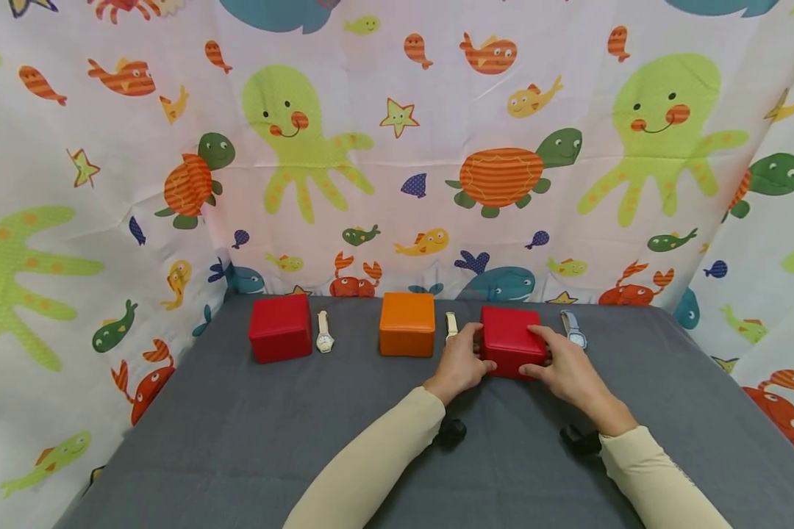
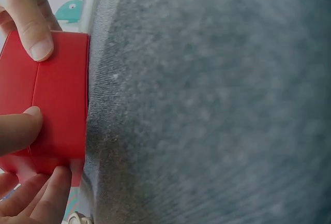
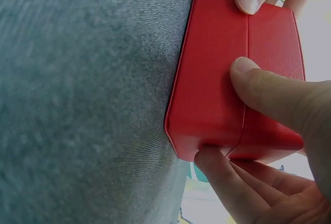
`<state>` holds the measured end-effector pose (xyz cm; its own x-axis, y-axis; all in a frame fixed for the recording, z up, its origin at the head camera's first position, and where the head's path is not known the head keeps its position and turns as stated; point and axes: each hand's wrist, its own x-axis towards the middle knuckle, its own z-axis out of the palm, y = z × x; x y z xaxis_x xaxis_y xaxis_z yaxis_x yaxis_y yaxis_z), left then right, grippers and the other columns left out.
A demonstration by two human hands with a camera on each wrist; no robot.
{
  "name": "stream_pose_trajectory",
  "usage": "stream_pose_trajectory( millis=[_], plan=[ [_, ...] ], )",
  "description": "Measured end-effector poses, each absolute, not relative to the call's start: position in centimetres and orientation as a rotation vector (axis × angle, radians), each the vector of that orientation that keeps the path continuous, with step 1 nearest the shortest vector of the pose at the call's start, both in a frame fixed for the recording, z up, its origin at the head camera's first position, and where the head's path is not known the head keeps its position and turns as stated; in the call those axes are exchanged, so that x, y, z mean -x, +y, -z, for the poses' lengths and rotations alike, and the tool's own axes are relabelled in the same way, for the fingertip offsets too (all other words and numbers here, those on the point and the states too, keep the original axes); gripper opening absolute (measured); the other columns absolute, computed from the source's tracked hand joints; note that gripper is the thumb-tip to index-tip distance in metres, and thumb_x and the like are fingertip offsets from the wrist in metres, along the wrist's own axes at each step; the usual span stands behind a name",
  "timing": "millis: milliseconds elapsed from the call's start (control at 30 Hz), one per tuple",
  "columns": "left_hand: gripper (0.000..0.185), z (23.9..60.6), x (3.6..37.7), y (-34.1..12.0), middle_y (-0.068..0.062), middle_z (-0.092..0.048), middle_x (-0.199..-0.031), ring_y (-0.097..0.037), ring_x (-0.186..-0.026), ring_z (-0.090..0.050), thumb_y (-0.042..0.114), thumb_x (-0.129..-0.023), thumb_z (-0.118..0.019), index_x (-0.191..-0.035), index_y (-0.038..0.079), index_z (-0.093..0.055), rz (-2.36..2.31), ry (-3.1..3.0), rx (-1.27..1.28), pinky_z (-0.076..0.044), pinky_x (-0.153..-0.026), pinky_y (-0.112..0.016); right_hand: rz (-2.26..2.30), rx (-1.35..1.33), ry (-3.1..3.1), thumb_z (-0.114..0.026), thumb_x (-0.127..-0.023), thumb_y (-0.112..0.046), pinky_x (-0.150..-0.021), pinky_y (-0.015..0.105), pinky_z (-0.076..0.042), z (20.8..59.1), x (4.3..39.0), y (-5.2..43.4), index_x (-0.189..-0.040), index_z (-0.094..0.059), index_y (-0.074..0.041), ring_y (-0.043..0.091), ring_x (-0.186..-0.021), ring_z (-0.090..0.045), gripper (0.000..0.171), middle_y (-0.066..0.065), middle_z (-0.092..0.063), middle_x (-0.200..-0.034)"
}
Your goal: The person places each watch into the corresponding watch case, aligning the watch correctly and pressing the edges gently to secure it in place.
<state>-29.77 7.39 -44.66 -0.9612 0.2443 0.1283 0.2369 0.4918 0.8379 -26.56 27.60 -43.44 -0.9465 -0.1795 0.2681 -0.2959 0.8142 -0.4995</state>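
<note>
A red box with rounded edges sits toward the back right of the grey cloth. My left hand grips its left side, the thumb on the front face and the fingers along the side. On the right side my right hand holds it the same way, with the index finger reaching over the top edge. In the right wrist view a seam runs across the front of the red box, and my right thumb presses at that seam. The box's lid is down, so its inside is hidden.
A cream-strapped watch lies left of the held box, partly behind my left hand. A light blue watch lies to its right. Farther left are an orange box, another cream-strapped watch and a second red box. A patterned curtain hangs behind.
</note>
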Motion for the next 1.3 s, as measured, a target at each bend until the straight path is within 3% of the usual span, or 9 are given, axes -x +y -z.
stream_pose_trajectory(
  millis=[267, 600, 733, 833, 933, 1100, 1300],
  plan=[
    [0.072, 44.7, 30.1, 7.0, -0.004, -0.061, -0.122, -0.015, -0.100, -0.062, 0.008, -0.075, -0.081, -0.138, 0.012, -0.046, -1.535, 2.679, -0.466, -0.051, -0.086, -0.025, -0.936, -0.320, -2.752, -0.080, -0.078, -0.022, -0.072, 0.044, -0.056, 43.5, 26.5, 27.6, -0.136, -0.043, -0.002, 0.035, -0.092, -0.061, 0.072, 0.024, -0.054, -0.122],
    [0.075, 45.4, 30.8, 7.0, -0.005, -0.066, -0.112, -0.013, -0.093, -0.065, 0.007, -0.072, -0.083, -0.137, 0.017, -0.049, -1.605, 2.649, -0.440, -0.054, -0.080, -0.026, -0.771, -0.388, -2.714, -0.080, -0.078, -0.022, -0.085, 0.056, -0.049, 43.4, 26.2, 27.3, -0.132, -0.047, 0.003, 0.045, -0.119, -0.043, 0.068, 0.027, -0.038, -0.142],
    [0.075, 45.4, 30.9, 7.2, -0.004, -0.067, -0.111, -0.014, -0.093, -0.066, 0.007, -0.070, -0.084, -0.136, 0.018, -0.050, -1.631, 2.629, -0.417, -0.054, -0.079, -0.026, -0.637, -0.480, -2.720, -0.080, -0.078, -0.022, -0.087, 0.057, -0.048, 43.2, 26.3, 27.8, -0.130, -0.050, 0.002, 0.046, -0.118, -0.048, 0.065, 0.028, -0.043, -0.139],
    [0.075, 45.3, 30.8, 7.2, -0.005, -0.067, -0.111, -0.015, -0.094, -0.066, 0.006, -0.070, -0.084, -0.136, 0.018, -0.050, -1.654, 2.618, -0.397, -0.054, -0.079, -0.027, -0.530, -0.566, -2.641, -0.083, -0.074, -0.021, -0.082, 0.052, -0.052, 43.2, 26.5, 27.9, -0.122, -0.057, -0.001, 0.041, -0.106, -0.057, 0.058, 0.024, -0.054, -0.128],
    [0.075, 45.4, 30.8, 7.2, -0.006, -0.066, -0.113, -0.017, -0.096, -0.066, 0.005, -0.070, -0.084, -0.136, 0.018, -0.050, -1.682, 2.595, -0.380, -0.055, -0.079, -0.029, -0.464, -0.650, -2.578, -0.085, -0.071, -0.018, -0.076, 0.049, -0.055, 43.2, 26.5, 27.7, -0.118, -0.057, -0.003, 0.036, -0.098, -0.059, 0.056, 0.018, -0.055, -0.119],
    [0.075, 45.7, 30.8, 7.3, -0.006, -0.066, -0.112, -0.018, -0.096, -0.066, 0.004, -0.071, -0.083, -0.136, 0.018, -0.050, -1.691, 2.579, -0.374, -0.055, -0.079, -0.028, -0.439, -0.699, -2.590, -0.085, -0.071, -0.018, -0.078, 0.050, -0.054, 43.5, 26.6, 27.5, -0.122, -0.054, -0.004, 0.036, -0.103, -0.055, 0.062, 0.017, -0.049, -0.125],
    [0.075, 45.6, 30.8, 7.3, -0.009, -0.068, -0.110, -0.020, -0.095, -0.067, 0.006, -0.073, -0.082, -0.139, 0.008, -0.046, -1.714, 2.589, -0.347, -0.055, -0.079, -0.030, -0.493, -0.681, -2.562, -0.084, -0.073, -0.017, -0.078, 0.050, -0.054, 43.5, 26.8, 27.7, -0.122, -0.056, -0.005, 0.035, -0.103, -0.056, 0.057, 0.016, -0.051, -0.125]
  ],
)
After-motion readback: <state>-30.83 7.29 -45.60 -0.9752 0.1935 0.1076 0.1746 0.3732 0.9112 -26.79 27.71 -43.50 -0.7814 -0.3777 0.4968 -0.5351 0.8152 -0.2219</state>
